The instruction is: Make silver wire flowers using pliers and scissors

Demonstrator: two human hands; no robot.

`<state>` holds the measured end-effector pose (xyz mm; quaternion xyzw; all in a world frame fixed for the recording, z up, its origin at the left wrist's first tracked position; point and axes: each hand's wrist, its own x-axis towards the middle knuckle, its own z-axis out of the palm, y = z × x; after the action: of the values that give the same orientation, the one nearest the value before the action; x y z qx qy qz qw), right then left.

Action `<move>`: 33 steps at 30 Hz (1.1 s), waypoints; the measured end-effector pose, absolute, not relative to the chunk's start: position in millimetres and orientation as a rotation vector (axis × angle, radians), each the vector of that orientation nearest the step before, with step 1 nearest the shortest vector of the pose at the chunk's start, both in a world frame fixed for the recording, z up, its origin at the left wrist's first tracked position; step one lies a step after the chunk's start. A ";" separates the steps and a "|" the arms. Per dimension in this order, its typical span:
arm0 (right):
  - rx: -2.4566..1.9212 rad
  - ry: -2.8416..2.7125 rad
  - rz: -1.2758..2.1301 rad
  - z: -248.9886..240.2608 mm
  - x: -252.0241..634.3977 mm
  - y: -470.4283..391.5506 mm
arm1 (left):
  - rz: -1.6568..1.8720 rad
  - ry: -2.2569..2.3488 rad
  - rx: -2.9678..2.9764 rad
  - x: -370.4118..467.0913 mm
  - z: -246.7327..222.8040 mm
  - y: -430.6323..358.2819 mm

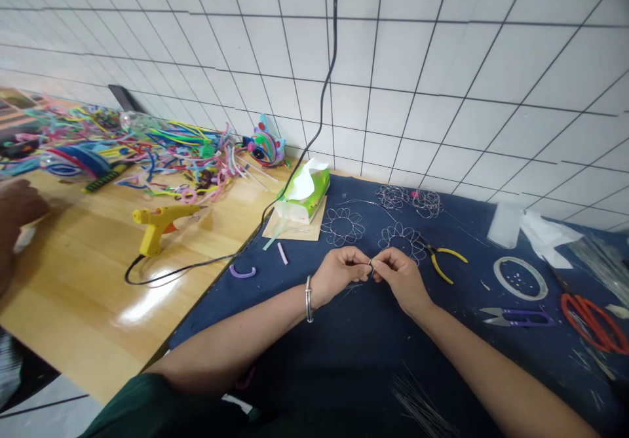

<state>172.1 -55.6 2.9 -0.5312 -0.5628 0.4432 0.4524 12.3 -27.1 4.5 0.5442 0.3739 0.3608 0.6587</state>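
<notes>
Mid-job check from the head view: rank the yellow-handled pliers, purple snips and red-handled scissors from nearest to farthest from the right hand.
1. Yellow-handled pliers: just to the right of the right hand.
2. Purple snips: farther right, lower in the view.
3. Red-handled scissors: beyond the snips, near the right edge.

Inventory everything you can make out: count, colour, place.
Table: one, light brown, left
Cloth: one, dark blue, right
Glue gun: one, yellow, table
Craft strips: many, multicoloured, table back
Cable: one, black, centre
Tissue pack: one, green, centre
Wire flowers: two, greyish, cloth centre
Pliers: one, yellow-handled, beside flowers
Ring: one, whitish, right
Snips: one, purple, right
Scissors: one, red, far right
Another person's hand: one, far left
Left hand: one, centre, pinching thin piece
Right hand: one, centre, same piece
</notes>
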 end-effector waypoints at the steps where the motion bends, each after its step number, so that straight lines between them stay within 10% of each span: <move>1: -1.316 -1.391 1.084 2.4 171.9 -55.7 | 0.816 0.844 1.228 12.3 3.7 -27.0; 33: -1.142 -2.504 0.362 -7.1 159.6 -59.7 | 0.222 1.028 2.303 -59.8 27.9 34.3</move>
<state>159.6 -59.7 -7.1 -0.4047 -0.8870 0.1284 0.1816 -59.8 34.3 27.9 0.8676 0.3873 0.0835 0.3004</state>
